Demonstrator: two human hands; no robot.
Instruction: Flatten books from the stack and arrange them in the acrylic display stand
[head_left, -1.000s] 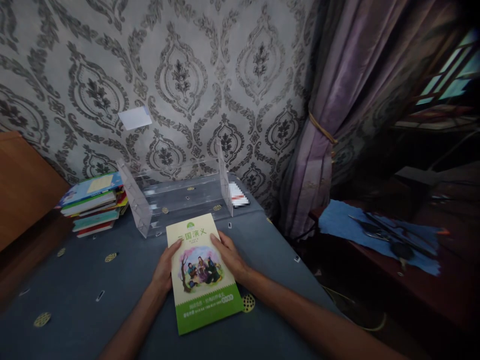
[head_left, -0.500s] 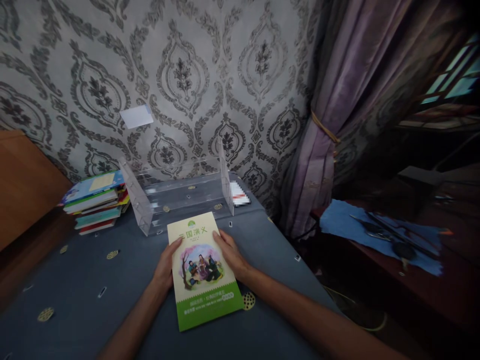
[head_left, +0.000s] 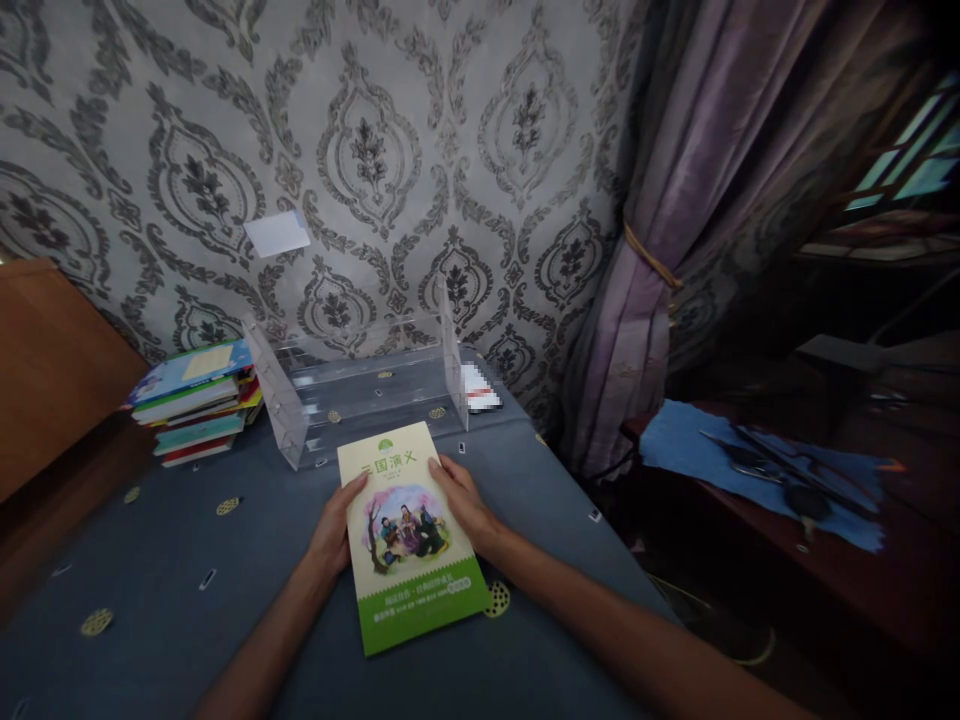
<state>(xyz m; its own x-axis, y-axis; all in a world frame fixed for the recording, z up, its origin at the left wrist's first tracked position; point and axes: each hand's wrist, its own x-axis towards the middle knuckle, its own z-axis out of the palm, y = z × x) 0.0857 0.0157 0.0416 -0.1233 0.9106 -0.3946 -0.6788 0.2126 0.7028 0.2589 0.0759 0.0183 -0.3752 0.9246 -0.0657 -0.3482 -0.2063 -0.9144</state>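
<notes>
Between my two hands is a book (head_left: 409,535) with a cream and green cover, Chinese characters and a picture of seated figures under a blossoming tree. My left hand (head_left: 337,525) grips its left edge, thumb on the cover. On the opposite edge, my right hand (head_left: 465,505) holds it the same way; the fingers beneath are hidden. Just beyond the book stands a clear acrylic rack (head_left: 279,400) with two upright side panels, on the patterned blue-grey tablecloth (head_left: 165,560).
A stack of books (head_left: 199,400) lies left of the rack, near a brown wooden panel (head_left: 60,370). A pixelated white item (head_left: 480,388) is behind the rack's right panel. To the right, a purple curtain (head_left: 622,330) hangs, and a blue cloth (head_left: 675,450) bears dark tools.
The view has shifted very slightly. Both hands keep their hold on the book, which stays in nearly the same place and tilt.
</notes>
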